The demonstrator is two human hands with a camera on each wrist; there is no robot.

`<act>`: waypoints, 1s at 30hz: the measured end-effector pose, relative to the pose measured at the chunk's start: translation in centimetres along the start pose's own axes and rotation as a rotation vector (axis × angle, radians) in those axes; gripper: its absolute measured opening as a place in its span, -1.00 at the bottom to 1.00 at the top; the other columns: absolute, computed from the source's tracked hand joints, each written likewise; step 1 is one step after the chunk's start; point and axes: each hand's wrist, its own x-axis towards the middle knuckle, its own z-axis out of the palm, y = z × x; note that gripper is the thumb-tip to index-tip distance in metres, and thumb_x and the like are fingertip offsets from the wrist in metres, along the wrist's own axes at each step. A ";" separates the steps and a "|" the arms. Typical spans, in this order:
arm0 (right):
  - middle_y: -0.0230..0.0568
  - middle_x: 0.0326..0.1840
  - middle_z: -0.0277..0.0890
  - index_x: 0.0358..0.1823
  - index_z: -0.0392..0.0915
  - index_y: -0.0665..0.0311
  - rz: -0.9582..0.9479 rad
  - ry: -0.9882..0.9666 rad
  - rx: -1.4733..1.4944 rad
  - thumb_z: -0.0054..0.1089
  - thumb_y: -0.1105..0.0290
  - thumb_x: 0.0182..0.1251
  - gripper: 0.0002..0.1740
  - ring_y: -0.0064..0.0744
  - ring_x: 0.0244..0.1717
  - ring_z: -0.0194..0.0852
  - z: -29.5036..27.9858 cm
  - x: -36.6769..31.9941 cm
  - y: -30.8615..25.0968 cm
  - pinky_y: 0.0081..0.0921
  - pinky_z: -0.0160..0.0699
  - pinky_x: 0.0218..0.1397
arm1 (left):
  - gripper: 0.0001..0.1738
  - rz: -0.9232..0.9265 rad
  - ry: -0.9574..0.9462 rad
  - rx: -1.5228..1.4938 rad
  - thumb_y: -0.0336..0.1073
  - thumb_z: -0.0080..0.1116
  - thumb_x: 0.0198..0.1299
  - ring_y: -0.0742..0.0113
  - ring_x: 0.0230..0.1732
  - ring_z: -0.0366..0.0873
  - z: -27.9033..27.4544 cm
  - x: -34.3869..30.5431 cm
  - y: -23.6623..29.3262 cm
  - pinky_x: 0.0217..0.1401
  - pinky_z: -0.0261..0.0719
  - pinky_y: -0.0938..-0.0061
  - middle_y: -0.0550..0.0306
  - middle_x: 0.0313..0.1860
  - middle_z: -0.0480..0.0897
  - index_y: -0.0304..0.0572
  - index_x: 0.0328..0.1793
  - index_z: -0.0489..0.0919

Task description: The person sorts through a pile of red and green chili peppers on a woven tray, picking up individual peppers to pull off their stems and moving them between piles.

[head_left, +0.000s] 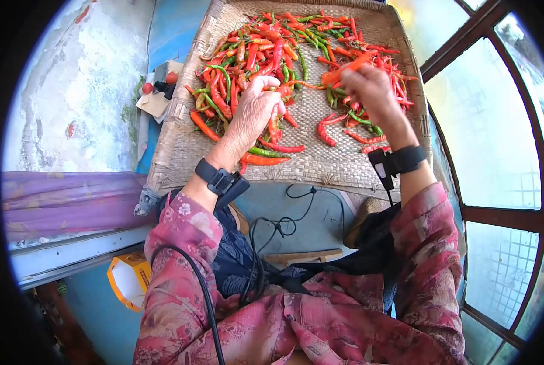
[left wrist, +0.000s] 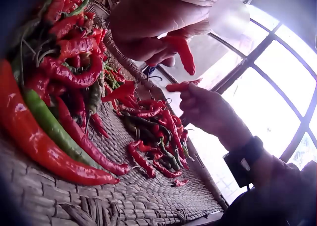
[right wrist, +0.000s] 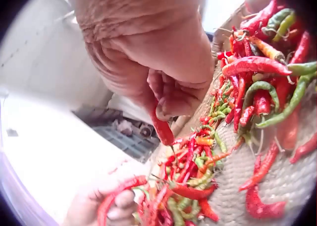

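Observation:
My left hand (head_left: 253,112) grips a red pepper above the left heap; the left wrist view shows this pepper (left wrist: 182,52) poking out below the curled fingers. Over the right heap, my right hand (head_left: 372,91) pinches an orange-red pepper (head_left: 348,68), somewhat blurred. In the right wrist view it hangs stem down, a red pepper (right wrist: 162,129) between thumb and fingers. Both hands are above a woven tray (head_left: 314,173) of red, orange and green peppers. A long red pepper (left wrist: 49,146) and a green one (left wrist: 57,129) lie near the left wrist camera.
A strip of bare weave separates the two heaps. Left of the tray are a ledge with small red round things (head_left: 147,88) and a purple cloth (head_left: 71,201). Framed windows (head_left: 497,134) stand on the right. Black cables (head_left: 278,225) and a yellow box (head_left: 132,280) lie below.

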 end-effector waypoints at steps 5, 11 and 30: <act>-0.35 -0.38 0.49 0.00 0.49 0.41 0.072 0.163 0.321 0.11 0.17 0.36 -0.59 -0.63 -0.46 0.37 -0.2 -0.6 0.4 -0.68 0.43 -0.43 | -0.51 -0.125 -0.108 -0.050 -0.19 0.01 0.24 0.57 -0.33 0.49 1.0 -0.5 0.6 -0.36 0.39 0.70 0.06 -0.14 0.61 -0.30 0.23 0.29; -0.37 -0.56 0.50 -0.16 0.60 0.36 0.053 -0.340 -0.269 0.21 0.05 0.29 -0.56 -0.64 -0.52 0.39 5.0 -3.3 1.3 -0.57 0.37 -0.50 | -0.54 -0.135 -0.214 -0.151 -0.15 0.09 0.28 0.54 -0.28 0.52 2.0 -0.5 -1.5 -0.31 0.46 0.69 0.15 -0.16 0.58 -0.26 0.18 0.33; -0.42 -0.61 0.38 -0.42 0.56 0.35 0.107 -0.300 -0.286 0.18 0.26 0.17 -0.75 -0.64 -0.56 0.34 -1.0 -3.3 -3.2 -0.57 0.32 -0.53 | -0.38 0.229 -0.123 0.645 -0.37 0.19 0.14 0.36 -0.28 0.65 3.0 2.0 -5.0 -0.10 0.58 0.45 -0.24 0.18 0.45 -0.20 0.35 0.29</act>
